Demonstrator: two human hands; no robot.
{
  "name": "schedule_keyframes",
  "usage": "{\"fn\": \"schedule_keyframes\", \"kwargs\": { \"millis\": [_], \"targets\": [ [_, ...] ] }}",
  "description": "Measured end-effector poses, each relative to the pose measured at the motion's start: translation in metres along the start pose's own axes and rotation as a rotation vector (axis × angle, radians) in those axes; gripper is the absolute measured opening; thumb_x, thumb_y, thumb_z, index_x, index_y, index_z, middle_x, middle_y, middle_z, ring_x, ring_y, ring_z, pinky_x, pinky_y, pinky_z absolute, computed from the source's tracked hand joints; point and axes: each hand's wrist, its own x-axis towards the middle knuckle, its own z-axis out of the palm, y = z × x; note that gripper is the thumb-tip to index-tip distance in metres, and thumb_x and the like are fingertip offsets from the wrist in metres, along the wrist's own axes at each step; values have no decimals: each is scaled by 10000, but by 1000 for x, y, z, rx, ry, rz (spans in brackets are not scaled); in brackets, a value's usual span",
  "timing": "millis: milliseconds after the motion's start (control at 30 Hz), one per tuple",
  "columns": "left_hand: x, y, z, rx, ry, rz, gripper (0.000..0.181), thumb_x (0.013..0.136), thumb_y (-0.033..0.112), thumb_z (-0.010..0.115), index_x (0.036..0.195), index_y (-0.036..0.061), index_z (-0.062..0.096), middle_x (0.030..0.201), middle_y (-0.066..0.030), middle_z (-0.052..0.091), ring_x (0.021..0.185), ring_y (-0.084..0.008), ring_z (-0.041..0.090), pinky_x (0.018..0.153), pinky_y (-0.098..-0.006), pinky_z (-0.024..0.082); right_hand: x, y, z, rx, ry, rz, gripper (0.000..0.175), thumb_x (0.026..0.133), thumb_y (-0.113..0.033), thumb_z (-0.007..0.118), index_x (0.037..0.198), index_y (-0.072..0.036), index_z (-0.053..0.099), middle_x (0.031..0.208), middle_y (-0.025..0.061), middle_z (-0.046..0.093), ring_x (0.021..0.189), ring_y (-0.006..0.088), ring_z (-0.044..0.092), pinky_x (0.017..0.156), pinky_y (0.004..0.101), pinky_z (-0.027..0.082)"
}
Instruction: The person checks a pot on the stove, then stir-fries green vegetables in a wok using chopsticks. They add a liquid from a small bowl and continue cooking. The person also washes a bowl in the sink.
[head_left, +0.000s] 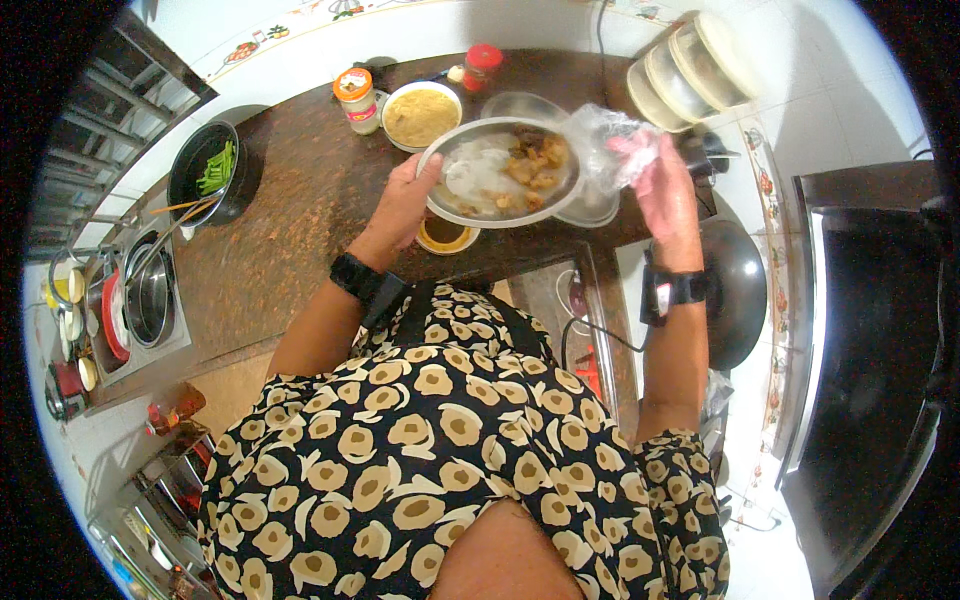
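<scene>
My left hand (409, 199) grips the left rim of a round metal dish (501, 223), its thumb over the edge. Inside the dish lie brown food pieces (544, 161) on the right and a whitish, wet-looking patch on the left. To the right of the dish, my right hand (664, 180) holds a crumpled clear plastic bag (600, 142), blurred at its edges. Behind the dish stands a white bowl of tan powder (421, 114). A small dish with dark liquid (448, 235) sits partly hidden below the metal dish. Clear lids or containers (592, 210) show behind the bag.
An orange-lidded jar (355, 101) and a red-lidded jar (482, 67) stand at the back. Left is a dark pot (184, 169) with green vegetable pieces and chopsticks, beyond it a sink (150, 300). Stacked containers (686, 71) are back right; a wok (731, 292) lies right.
</scene>
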Motion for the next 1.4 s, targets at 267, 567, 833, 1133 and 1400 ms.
{"fn": "schedule_keyframes", "kwargs": {
  "millis": [267, 567, 833, 1133, 1400],
  "targets": [
    [-31, 34, -73, 4, 334, 118, 349, 1019, 302, 510, 1204, 11, 567, 1002, -24, 657, 839, -95, 627, 734, -269, 533, 31, 12, 40, -570, -14, 9, 339, 1027, -342, 425, 1102, -75, 620, 1094, 50, 692, 945, 147, 609, 823, 301, 449],
    [-101, 76, -135, 26, 698, 208, 366, 1027, 280, 490, 1271, 10, 531, 1115, -72, 656, 939, -133, 651, 766, -296, 557, 65, 110, 129, -1189, -378, -357, 287, 904, -290, 577, 997, -19, 603, 948, 190, 634, 895, 340, 621, 781, 412, 484],
    [-119, 74, -140, -38, 747, 291, 408, 1025, 296, 489, 1312, 6, 508, 1207, -92, 621, 1036, -180, 624, 874, -338, 531, 66, 193, 206, -1078, -739, -414, 320, 792, -192, 717, 1057, -26, 648, 1043, 218, 644, 984, 423, 601, 863, 484, 480],
    [-108, 68, -151, -87, 701, 328, 375, 1032, 269, 475, 1275, -13, 521, 1171, -102, 632, 1009, -175, 634, 850, -348, 552, 68, 167, 207, -1133, -748, -358, 289, 852, -201, 654, 1080, -23, 665, 998, 199, 684, 874, 332, 667, 774, 398, 520],
    [-110, 82, -158, 18, 543, 288, 476, 1024, 325, 489, 1325, -44, 470, 1256, -125, 585, 1094, -207, 599, 912, -358, 515, 52, 76, 154, -1242, -423, -402, 290, 863, -241, 645, 1060, -30, 672, 975, 153, 698, 872, 281, 677, 777, 357, 523]
  ]
}}
